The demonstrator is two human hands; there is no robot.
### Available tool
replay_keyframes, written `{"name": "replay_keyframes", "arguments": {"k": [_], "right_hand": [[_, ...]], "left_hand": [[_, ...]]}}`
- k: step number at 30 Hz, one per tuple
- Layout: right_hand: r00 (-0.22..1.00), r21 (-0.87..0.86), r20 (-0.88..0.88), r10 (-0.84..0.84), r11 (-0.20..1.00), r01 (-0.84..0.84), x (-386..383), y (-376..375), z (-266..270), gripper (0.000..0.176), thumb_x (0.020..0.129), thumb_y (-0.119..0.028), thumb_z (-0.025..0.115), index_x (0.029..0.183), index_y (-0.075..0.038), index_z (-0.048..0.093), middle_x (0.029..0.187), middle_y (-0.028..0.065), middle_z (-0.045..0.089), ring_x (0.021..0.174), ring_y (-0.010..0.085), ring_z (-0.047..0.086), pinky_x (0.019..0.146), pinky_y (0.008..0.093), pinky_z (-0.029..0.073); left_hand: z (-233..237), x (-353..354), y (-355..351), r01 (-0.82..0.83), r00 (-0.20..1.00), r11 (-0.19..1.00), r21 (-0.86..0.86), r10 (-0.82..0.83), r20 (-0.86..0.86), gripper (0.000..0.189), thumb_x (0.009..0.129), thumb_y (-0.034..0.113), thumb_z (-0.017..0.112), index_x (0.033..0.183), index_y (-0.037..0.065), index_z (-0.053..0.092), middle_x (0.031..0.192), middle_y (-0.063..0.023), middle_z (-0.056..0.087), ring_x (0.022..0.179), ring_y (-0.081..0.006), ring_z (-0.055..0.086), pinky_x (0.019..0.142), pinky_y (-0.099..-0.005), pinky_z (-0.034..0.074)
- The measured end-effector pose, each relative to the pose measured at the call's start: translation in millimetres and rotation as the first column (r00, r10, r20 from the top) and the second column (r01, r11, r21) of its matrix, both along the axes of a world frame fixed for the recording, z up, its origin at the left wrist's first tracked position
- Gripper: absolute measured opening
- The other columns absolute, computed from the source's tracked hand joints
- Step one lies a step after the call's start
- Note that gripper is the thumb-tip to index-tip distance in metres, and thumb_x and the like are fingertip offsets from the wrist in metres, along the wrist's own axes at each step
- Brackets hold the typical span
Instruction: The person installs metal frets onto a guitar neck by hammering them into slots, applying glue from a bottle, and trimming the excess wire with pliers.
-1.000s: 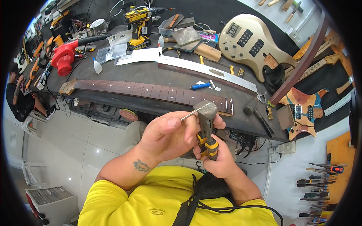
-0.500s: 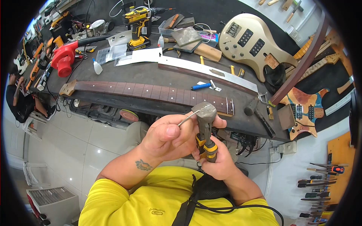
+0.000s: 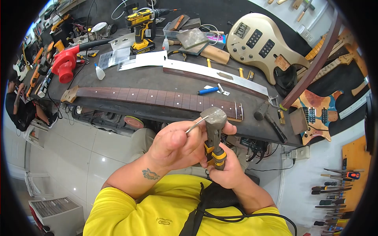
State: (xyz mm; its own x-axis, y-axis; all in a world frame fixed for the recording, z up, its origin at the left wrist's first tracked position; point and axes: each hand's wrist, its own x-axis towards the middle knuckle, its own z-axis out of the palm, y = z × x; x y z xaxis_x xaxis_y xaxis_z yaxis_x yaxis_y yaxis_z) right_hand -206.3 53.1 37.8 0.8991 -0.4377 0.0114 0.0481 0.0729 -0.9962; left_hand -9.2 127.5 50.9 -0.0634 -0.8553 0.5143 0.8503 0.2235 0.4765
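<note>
My left hand (image 3: 175, 143) pinches a thin curved metal wire (image 3: 196, 124) and reaches round to the tool's head. The wire's far end lies across the jaws of the pliers-like tool (image 3: 214, 118), which has black and yellow handles. Wrapped round those handles is my right hand (image 3: 227, 169). Beyond the hands, a guitar neck (image 3: 157, 96) with a dark fretted board lies along the front edge of the dark workbench (image 3: 134, 80). A blue-handled tool (image 3: 208, 91) rests just behind the neck.
A long metal straightedge (image 3: 212, 72), cordless drill (image 3: 141, 29), red blower (image 3: 65, 63) and gold guitar body (image 3: 262, 45) are on the bench. A hammer (image 3: 269, 122) lies at right, near a multicoloured guitar (image 3: 317, 114). Another person (image 3: 19, 106) sits at far left.
The bench and its objects have shifted very slightly to the left in view. Both hands keep the same grip on the wire and the tool.
</note>
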Motion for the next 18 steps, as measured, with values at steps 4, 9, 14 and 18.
{"name": "replay_keyframes", "arguments": {"k": [4,9,14,18], "right_hand": [[1.000,0.104,-0.002,-0.015,0.994,0.015,-2,-3,-2,0.065,0.080,0.009,0.057,0.143,-0.002,0.054,0.107,0.0041,0.062,0.094,0.0116,0.056,0.083,0.0273,0.048],[0.986,0.351,0.089,0.138,0.922,-0.161,-2,-7,3,0.071,0.079,0.009,0.053,0.149,-0.003,0.052,0.121,0.0065,0.060,0.100,0.0138,0.058,0.088,0.0286,0.049],[0.969,0.274,0.057,0.242,0.929,-0.248,2,-9,9,0.075,0.078,0.008,0.054,0.153,-0.004,0.050,0.124,0.0060,0.058,0.110,0.0151,0.056,0.093,0.0289,0.047],[0.973,0.086,0.040,0.227,0.969,-0.230,1,-10,4,0.084,0.077,0.007,0.057,0.159,-0.005,0.042,0.124,0.0056,0.057,0.117,0.0173,0.055,0.099,0.0311,0.046]], "left_hand": [[21,11,4,0.028,0.999,0.999,0.037,-0.027,-0.034,0.036,0.108,0.042,0.064,0.111,0.006,0.063,0.155,-0.0321,0.046,0.146,-0.0460,0.049,0.098,-0.0575,0.061],[14,16,1,-0.728,0.556,0.611,-0.311,0.791,0.255,0.033,0.099,0.006,0.068,0.132,0.006,0.067,0.146,-0.0272,0.059,0.135,-0.0370,0.059,0.114,-0.0486,0.047],[32,32,11,-0.567,-0.190,0.103,-0.817,0.949,0.252,0.027,0.099,0.002,0.069,0.126,0.006,0.071,0.128,-0.0204,0.072,0.119,-0.0390,0.068,0.103,-0.0468,0.054],[53,28,28,-0.679,-0.241,0.120,-0.725,0.896,0.374,0.023,0.103,-0.003,0.064,0.124,0.003,0.070,0.100,-0.0148,0.074,0.089,-0.0267,0.071,0.078,-0.0363,0.055]]}}
